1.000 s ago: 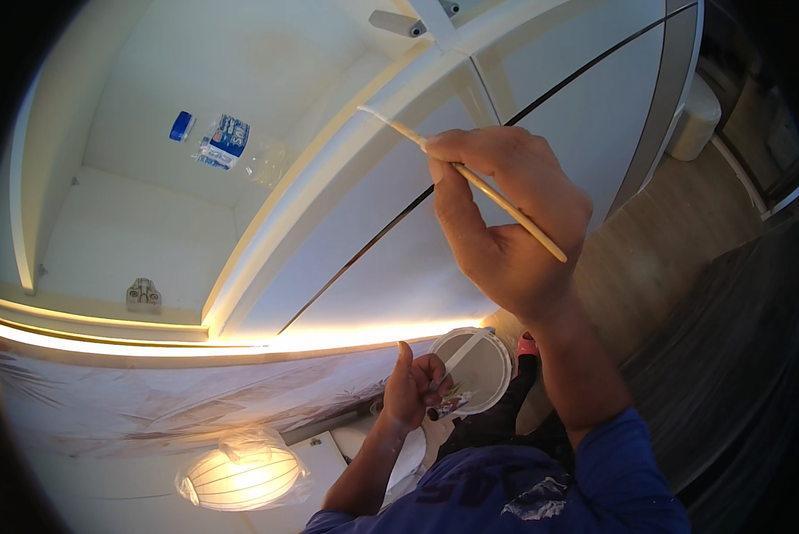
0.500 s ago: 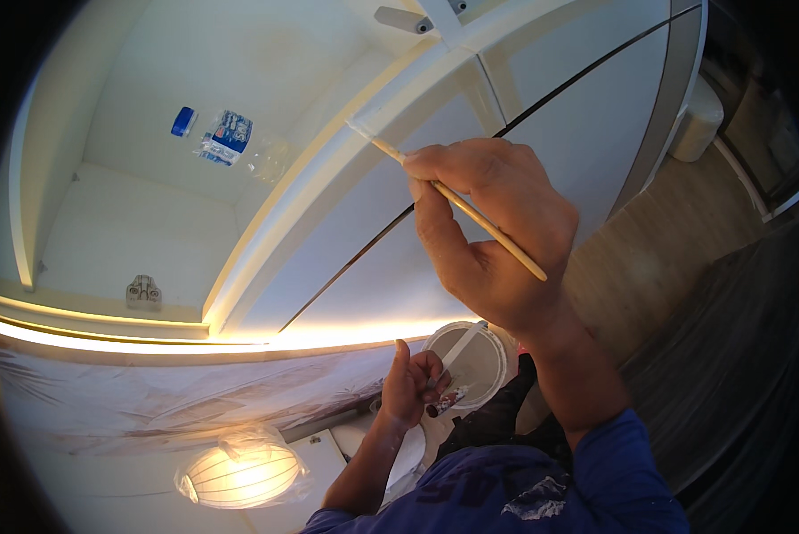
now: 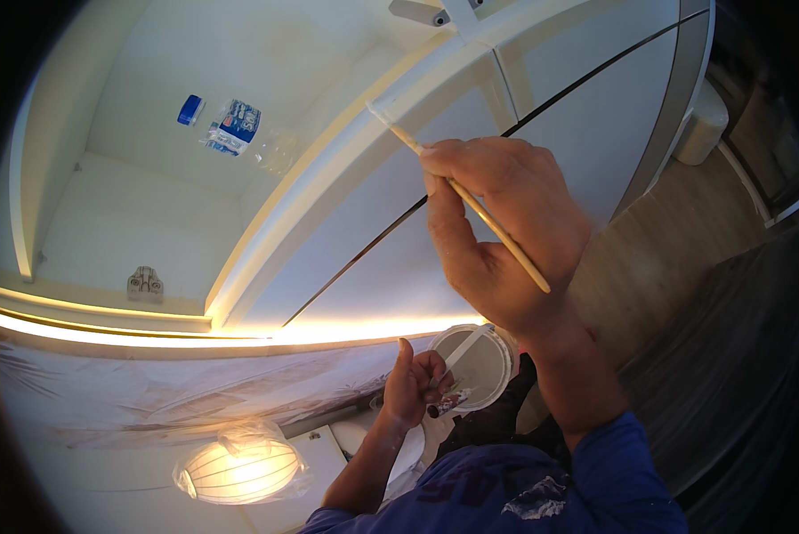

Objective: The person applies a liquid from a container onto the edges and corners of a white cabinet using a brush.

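My right hand (image 3: 506, 231) is raised and grips a thin wooden-handled brush (image 3: 497, 236). The brush's pale tip rests against the edge of a white cabinet panel (image 3: 435, 89). Lower down, my left hand (image 3: 415, 384) holds a round white pot (image 3: 484, 360) by its rim, together with a small paint-stained tool. A light stick lies across the inside of the pot. Both forearms come up from the lower edge, the right one in a blue sleeve.
White cabinet doors (image 3: 551, 116) with a dark gap between them fill the middle. A blue-and-white packet (image 3: 233, 125) and a small blue object (image 3: 189, 109) lie in the open white compartment, with a metal hinge (image 3: 146, 283) nearby. A plastic-wrapped glowing lamp (image 3: 238, 469) sits lower left; wood flooring (image 3: 675, 240) lies right.
My right hand has shifted slightly, sliding the brush tip a short way down and back up along the cabinet edge. My left hand and the pot have stayed in place.
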Action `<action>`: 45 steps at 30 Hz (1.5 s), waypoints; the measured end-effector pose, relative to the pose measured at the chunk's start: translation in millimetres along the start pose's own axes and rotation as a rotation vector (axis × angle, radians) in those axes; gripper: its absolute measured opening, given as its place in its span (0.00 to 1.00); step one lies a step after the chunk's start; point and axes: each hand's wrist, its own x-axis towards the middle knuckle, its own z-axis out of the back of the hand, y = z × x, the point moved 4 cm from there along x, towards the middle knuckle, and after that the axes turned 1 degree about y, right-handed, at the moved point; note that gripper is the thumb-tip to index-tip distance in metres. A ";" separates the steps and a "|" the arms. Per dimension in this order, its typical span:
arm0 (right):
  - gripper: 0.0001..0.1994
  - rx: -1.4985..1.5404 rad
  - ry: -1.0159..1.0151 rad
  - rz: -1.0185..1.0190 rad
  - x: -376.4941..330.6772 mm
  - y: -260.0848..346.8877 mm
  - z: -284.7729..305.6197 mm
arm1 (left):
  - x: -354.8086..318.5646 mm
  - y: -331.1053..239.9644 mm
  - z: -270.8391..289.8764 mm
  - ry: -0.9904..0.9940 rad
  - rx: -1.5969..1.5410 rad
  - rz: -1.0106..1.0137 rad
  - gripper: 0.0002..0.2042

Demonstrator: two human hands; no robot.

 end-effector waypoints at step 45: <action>0.11 0.038 0.082 -0.151 -0.8 3.8 7.0 | -2.3 -1.8 -3.1 -0.024 0.009 -0.020 0.42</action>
